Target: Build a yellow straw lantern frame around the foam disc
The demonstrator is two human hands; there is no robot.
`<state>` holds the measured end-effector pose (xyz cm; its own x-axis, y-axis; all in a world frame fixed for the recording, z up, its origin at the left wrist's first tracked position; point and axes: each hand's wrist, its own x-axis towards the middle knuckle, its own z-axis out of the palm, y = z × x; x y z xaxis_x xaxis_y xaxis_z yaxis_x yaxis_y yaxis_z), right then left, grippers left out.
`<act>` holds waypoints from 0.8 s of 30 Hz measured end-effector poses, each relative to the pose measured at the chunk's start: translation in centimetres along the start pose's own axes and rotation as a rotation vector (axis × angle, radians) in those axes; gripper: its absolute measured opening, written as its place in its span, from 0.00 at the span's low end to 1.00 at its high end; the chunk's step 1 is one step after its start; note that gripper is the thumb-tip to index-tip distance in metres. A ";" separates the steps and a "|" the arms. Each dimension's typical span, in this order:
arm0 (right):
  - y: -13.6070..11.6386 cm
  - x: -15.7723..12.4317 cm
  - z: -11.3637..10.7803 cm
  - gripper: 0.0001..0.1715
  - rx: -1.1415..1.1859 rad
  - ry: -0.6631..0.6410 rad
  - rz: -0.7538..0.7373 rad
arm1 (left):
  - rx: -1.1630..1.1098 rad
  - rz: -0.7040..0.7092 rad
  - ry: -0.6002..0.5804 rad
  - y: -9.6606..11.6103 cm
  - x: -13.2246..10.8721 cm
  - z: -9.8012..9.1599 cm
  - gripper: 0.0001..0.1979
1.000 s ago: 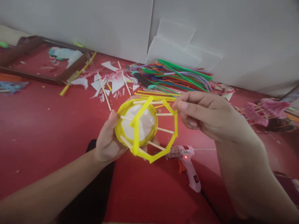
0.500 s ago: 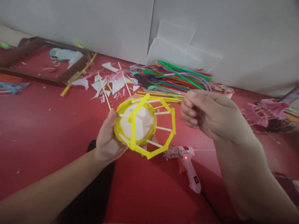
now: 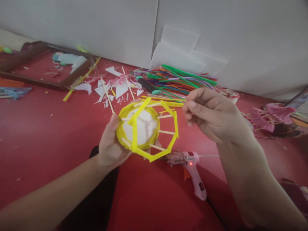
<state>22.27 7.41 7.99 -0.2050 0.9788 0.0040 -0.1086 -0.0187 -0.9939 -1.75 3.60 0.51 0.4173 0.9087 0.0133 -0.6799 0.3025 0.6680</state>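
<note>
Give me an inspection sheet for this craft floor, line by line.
Surface: red floor, dotted with small bits.
Job's things: yellow frame of strips and wooden sticks around a white core; pink glue gun lying on the floor nearby, red light on.
Clutter: white scraps, coloured strands, pink paper pieces, wooden frame.
Grips: left hand cups the yellow frame; right hand pinched shut beside its rim, apart.
Cables: black cord leaves the glue gun's handle.
Surroundings: white wall; white sheets leaning on it.
</note>
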 end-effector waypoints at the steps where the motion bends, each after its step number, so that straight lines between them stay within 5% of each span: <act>1: 0.0 0.0 0.0 0.19 0.005 -0.007 0.004 | -0.015 0.021 0.007 0.0 0.1 0.2 0.26; 24: 0.9 -0.1 -0.5 0.13 -0.315 0.048 -0.011 | -0.050 0.015 0.089 0.5 0.8 0.0 0.27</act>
<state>22.63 7.40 7.06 -0.1584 0.9872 0.0174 0.1973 0.0489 -0.9791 -1.74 4.49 0.89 0.3535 0.9344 -0.0448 -0.7160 0.3010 0.6299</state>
